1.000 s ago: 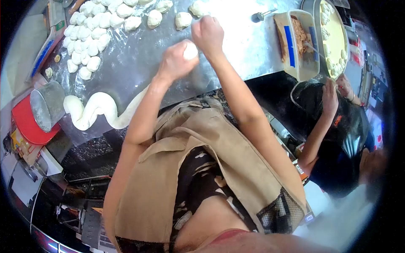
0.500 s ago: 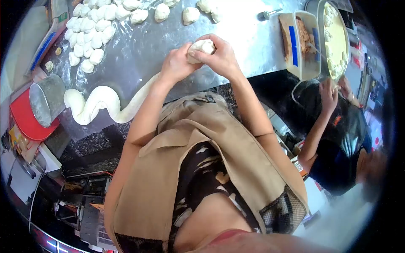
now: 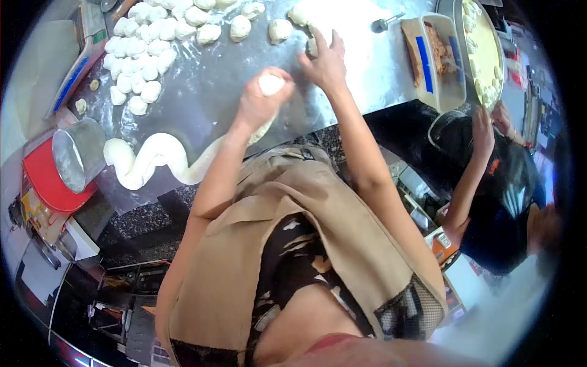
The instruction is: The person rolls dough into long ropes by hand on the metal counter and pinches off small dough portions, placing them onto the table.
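left hand (image 3: 262,101): curled round dough (image 3: 271,84), at dough rope's (image 3: 160,154) right end
right hand (image 3: 326,66): spread, at dough ball (image 3: 312,48), beyond dough rope
dough pile (image 3: 139,58): beyond dough rope
metal cup (image 3: 73,160): just left of dough rope
tub (image 3: 451,92): well right of dough rope

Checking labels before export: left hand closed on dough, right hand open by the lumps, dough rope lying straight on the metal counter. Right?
No: the head view shows the dough rope lying in wavy bends, not straight, on the metal counter. The rest stands: left hand closed on dough, right hand open by the lumps.
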A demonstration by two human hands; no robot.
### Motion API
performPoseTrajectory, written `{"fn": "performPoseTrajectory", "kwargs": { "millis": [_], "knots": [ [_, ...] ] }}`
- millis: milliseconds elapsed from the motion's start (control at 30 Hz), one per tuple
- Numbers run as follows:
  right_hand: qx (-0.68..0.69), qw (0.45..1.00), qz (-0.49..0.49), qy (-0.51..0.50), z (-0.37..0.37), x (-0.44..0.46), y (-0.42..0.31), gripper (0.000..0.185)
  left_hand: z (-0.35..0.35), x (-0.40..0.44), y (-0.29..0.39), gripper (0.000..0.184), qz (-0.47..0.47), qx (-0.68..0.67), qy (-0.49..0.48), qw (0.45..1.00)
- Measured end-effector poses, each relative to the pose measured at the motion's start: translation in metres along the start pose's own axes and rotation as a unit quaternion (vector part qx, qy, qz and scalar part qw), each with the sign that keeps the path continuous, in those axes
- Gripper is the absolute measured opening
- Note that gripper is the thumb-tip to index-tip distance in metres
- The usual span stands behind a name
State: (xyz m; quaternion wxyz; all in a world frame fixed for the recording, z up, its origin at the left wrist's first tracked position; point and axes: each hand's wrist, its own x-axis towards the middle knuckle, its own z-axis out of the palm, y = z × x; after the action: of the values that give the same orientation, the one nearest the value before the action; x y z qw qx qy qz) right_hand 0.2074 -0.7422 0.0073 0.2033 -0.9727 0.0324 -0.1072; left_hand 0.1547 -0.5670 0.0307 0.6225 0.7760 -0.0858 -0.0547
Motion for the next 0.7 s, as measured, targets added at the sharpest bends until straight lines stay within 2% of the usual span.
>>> {"fn": "performPoseTrajectory", "kwargs": {
  "millis": [33, 67, 100, 167, 200, 233, 267, 300, 333, 400, 433, 467, 500, 567, 633, 700],
  "knots": [
    [-0.064, 0.994, -0.085, 0.015, -0.024, -0.021, -0.008, 0.050, -0.007, -0.004, -0.017, 0.016, -0.021, -0.029, 0.037, 0.999],
    [0.003, 0.988, -0.041, -0.148, -0.040, -0.037, -0.015, 0.057, -0.013, -0.004, -0.019, 0.017, -0.025, -0.046, 0.016, 0.999],
    [0.142, 0.958, -0.063, -0.240, -0.036, -0.054, -0.015, 0.057, -0.013, 0.000, -0.017, 0.017, -0.020, -0.050, 0.014, 0.998],
    [0.345, 0.903, 0.053, -0.248, -0.029, -0.073, -0.053, 0.054, -0.007, 0.001, -0.005, 0.019, 0.110, -0.074, -0.074, 0.988],
    [0.338, 0.906, 0.053, -0.249, -0.035, -0.072, -0.056, 0.054, -0.007, -0.001, 0.003, 0.033, 0.093, -0.104, -0.085, 0.987],
    [0.403, 0.865, 0.140, -0.264, -0.043, -0.067, -0.060, 0.052, -0.013, -0.005, 0.007, 0.033, 0.095, -0.109, -0.082, 0.986],
    [0.463, 0.811, 0.228, -0.276, -0.049, -0.064, -0.066, 0.051, -0.021, -0.012, 0.008, 0.039, 0.014, -0.077, -0.091, 0.993],
    [0.462, 0.810, 0.232, -0.277, -0.057, -0.063, -0.072, 0.051, -0.028, -0.018, 0.008, 0.046, -0.070, -0.043, -0.103, 0.991],
    [0.404, 0.848, 0.203, -0.275, -0.067, -0.060, -0.077, 0.047, -0.028, -0.019, 0.008, 0.051, -0.097, 0.037, -0.122, 0.987],
    [0.286, 0.911, 0.143, -0.260, -0.081, -0.054, -0.083, 0.041, -0.027, -0.022, -0.001, 0.047, -0.063, 0.084, -0.122, 0.987],
    [0.285, 0.912, 0.147, -0.257, -0.082, -0.054, -0.085, 0.041, -0.026, -0.021, -0.003, 0.044, -0.026, 0.131, -0.116, 0.984],
    [0.235, 0.958, 0.038, -0.162, -0.082, -0.054, -0.089, 0.034, -0.024, -0.018, -0.004, 0.044, -0.024, 0.130, -0.122, 0.984],
    [0.178, 0.979, -0.071, -0.066, -0.081, -0.056, -0.092, 0.028, -0.023, -0.018, -0.006, 0.038, -0.009, 0.097, -0.122, 0.988],
    [0.195, 0.976, -0.073, -0.060, -0.071, -0.059, -0.102, 0.021, -0.022, -0.017, -0.005, 0.033, 0.007, 0.067, -0.122, 0.990],
    [0.148, 0.988, -0.049, 0.007, -0.048, -0.065, -0.102, 0.015, -0.024, -0.016, -0.006, 0.026, 0.036, 0.178, -0.108, 0.977],
    [0.196, 0.980, -0.034, 0.021, -0.017, -0.054, -0.089, 0.019, -0.024, -0.013, -0.010, 0.021, 0.063, 0.161, -0.080, 0.982]
  ]
}}
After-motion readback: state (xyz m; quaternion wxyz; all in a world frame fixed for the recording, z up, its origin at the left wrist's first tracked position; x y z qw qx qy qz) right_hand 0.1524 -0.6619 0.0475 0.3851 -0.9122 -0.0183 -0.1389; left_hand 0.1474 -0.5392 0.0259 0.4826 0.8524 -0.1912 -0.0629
